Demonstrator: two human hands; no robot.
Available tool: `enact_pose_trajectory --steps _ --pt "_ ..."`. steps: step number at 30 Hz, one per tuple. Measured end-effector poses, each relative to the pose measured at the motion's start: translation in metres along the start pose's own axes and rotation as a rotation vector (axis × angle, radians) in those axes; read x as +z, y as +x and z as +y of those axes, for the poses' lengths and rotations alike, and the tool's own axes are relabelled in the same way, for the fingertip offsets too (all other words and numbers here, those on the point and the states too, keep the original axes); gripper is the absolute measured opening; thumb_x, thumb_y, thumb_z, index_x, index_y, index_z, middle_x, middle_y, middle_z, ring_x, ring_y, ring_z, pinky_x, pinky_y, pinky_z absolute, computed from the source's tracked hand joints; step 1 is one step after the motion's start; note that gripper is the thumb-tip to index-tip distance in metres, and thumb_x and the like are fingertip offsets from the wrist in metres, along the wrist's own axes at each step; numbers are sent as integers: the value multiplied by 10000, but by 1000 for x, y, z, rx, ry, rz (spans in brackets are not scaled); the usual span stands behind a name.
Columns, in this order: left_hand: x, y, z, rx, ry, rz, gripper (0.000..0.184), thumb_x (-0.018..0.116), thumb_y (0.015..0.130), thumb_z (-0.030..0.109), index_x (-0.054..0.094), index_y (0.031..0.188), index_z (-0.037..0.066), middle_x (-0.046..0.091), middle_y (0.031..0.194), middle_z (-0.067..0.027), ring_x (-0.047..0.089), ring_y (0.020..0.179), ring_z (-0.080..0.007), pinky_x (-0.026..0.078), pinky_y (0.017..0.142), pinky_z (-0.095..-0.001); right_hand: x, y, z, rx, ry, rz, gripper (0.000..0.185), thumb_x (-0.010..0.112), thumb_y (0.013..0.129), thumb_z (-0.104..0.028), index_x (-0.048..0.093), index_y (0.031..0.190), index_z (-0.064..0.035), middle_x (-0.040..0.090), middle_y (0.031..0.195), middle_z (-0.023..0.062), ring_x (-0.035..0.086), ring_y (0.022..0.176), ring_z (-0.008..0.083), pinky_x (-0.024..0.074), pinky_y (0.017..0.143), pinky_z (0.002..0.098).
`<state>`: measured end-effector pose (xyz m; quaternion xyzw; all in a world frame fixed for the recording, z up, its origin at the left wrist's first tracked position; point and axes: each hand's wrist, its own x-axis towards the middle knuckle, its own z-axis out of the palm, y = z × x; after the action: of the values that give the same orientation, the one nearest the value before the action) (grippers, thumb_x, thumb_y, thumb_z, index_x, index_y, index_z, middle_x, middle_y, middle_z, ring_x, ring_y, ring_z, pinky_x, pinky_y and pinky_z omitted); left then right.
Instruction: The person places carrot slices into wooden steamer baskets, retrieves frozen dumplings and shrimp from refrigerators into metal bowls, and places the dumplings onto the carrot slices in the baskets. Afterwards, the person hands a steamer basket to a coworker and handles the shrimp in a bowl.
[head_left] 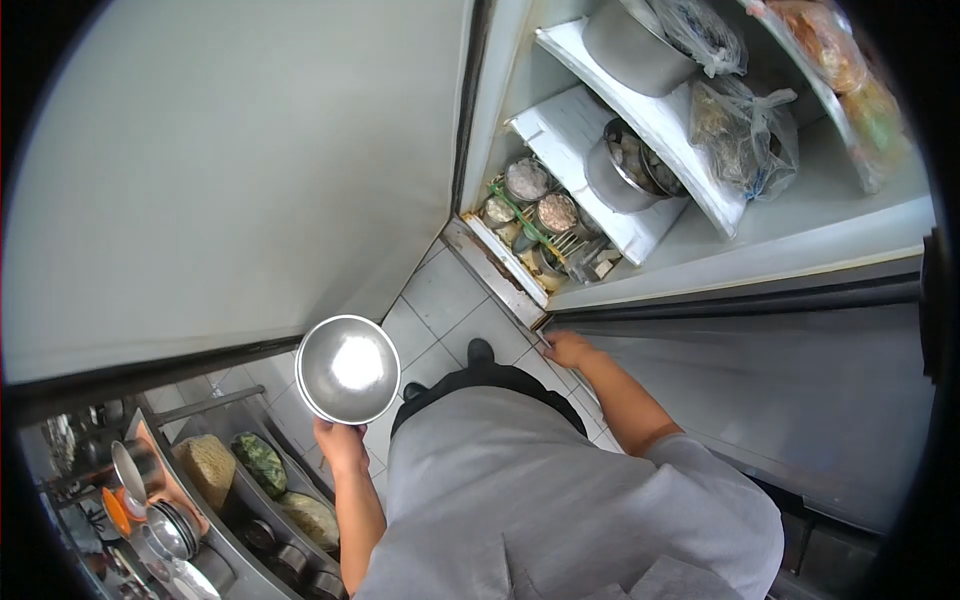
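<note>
A shiny metal bowl (330, 372) is held by its rim in my left hand (342, 444), over the tiled floor. The bowl looks empty, with a bright reflection inside. My right hand (567, 348) has its fingers curled at the edge of the grey refrigerator door (740, 390), which stands open on the right. Above it is the open refrigerator. Its shelves carry a large metal pot (638, 48), a second pot (612, 178) with pale food in it, and a tied clear plastic bag (745, 135).
Several small food containers (527, 180) sit on the refrigerator's lowest level. A large pale panel (240, 170) rises at the left. At lower left, a counter holds stacked metal bowls (170, 530), a bag of noodles (205, 468) and greens (260, 463). Grey tiles (440, 290) cover the floor.
</note>
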<state>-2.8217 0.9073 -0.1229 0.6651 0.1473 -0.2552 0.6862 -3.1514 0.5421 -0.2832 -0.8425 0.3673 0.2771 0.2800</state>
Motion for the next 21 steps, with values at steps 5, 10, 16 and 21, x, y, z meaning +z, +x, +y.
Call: enact_pose_trajectory --steps 5,10,16,21 --pt "-23 24 -7 -12 41 -103 253 545 992 -7 614 1228 53 725 939 -64 646 651 -104 489 521 -227 15 -36 8 89 33 116 567 660 963 -463 654 1388 -89 666 1385 198 623 1279 388 491 1095 454" --pt "-35 29 22 -31 53 -245 294 543 982 -18 623 1256 54 733 964 -70 661 692 -106 493 522 -226 92 -107 20 306 -78 -62 518 677 946 -482 701 1341 -147 717 1294 186 657 1227 384 519 1041 451" --pt "-55 60 27 -56 -43 -340 267 549 990 -4 613 1247 30 712 951 -71 609 648 -111 457 505 -234 131 -185 17 453 -95 -258 540 698 931 -502 714 1324 -133 700 1330 186 650 1234 398 504 1076 440" --pt "-60 74 31 -64 -125 -361 268 562 1003 5 576 1270 13 706 948 -88 630 667 -125 485 520 -252 107 -202 -18 450 -85 -118 558 664 966 -501 682 1361 -107 681 1362 186 626 1272 396 492 1085 455"
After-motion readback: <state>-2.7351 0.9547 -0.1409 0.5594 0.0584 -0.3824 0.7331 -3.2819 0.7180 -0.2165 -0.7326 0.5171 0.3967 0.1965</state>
